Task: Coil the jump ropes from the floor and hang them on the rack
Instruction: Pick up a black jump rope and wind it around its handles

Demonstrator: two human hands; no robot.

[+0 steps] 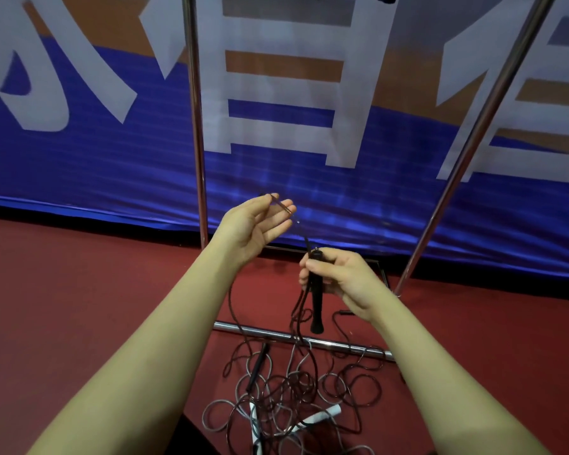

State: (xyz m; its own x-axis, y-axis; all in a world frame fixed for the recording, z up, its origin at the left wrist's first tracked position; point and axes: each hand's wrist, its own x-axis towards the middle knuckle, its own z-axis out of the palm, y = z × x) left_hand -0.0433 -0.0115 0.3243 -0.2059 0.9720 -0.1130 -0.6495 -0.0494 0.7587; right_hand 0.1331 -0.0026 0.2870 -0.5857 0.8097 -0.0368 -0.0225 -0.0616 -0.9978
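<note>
A big blue and orange banner (pixel 112 152) with white letters hangs along the far wall. Below it is the red floor (pixel 63 290). The rack (pixel 195 126) stands in front of the banner. It has two shiny poles, one going straight up in the middle and one leaning on the right, and a shiny bar lies flat on the floor near you.

Your two bare arms reach out in front of you. On the floor between them, just on the near side of the bar, lies a tangled pile of jump ropes (pixel 293 389). The cords are dark and gray and loop over each other. A black handle lies on the left of the pile and a white handle (pixel 319 415) lies on the near side.

Your right hand (pixel 339 277) is curled around a black handle (pixel 316 290). The handle points down, and its low end hangs above the bar. Your left hand (pixel 257 224) is higher and farther, palm up, with the fingers loose and a little spread. A thin dark cord (pixel 284 208) lies across your fingertips, runs down to the top of the handle, and another part drops to the pile.
</note>
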